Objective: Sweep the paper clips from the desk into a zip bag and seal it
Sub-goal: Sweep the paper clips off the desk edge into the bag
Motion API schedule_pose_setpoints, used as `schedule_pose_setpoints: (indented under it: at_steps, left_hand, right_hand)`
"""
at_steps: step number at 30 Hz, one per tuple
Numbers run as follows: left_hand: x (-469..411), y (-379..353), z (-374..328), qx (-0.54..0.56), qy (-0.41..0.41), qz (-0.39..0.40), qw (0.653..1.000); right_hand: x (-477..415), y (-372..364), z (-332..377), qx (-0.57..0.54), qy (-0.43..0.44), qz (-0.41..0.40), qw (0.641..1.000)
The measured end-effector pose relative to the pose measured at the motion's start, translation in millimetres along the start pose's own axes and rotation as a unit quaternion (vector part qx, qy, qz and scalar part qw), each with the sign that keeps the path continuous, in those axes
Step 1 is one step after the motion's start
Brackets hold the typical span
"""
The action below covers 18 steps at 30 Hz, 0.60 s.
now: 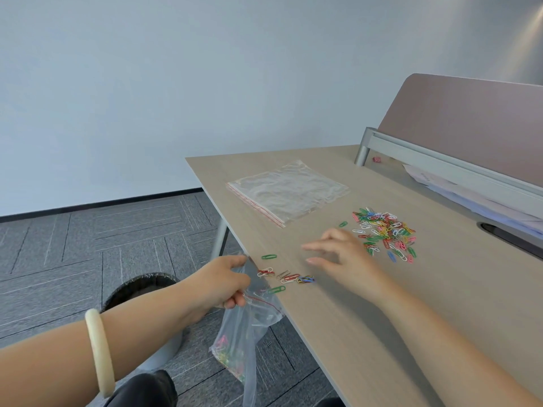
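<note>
Paper clips (385, 235): main coloured heap lies right of centre on the worktop (382, 304), unswept. Small trail of clips (286, 277) sits at the worktop's left edge, just beside the bag mouth. Zip bag (249, 333) hangs below that edge, lower centre; some clips already at its bottom. Left hand (223, 284), grip clamped on the bag's open mouth. Right hand (343, 257), grip apart, fingers spread low over the worktop between heap and trail, blurred. Spare bags (288, 192) lie flat further back. Judgement: early-middle; most clips left, sealing not begun
</note>
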<state>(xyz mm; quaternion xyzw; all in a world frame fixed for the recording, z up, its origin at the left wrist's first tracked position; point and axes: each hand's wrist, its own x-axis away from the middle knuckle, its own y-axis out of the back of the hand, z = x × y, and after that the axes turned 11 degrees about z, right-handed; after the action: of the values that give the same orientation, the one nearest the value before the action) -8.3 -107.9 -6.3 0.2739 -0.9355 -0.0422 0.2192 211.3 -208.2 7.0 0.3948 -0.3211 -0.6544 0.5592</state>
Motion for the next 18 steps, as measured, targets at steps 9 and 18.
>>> schedule_pose_setpoints:
  at_steps: [9, 18]
  left_hand:
    - [-1.5, -4.2, 0.5, -0.007, 0.01, -0.003, 1.0]
    - [-1.7, -4.1, -0.4, 0.009, 0.002, -0.005, 1.0]
  right_hand:
    - [13.1, -6.4, -8.2, 0.069, -0.046, 0.085, 0.993]
    - [-13.5, -46.7, 29.5, -0.015, 0.029, 0.061, 0.998]
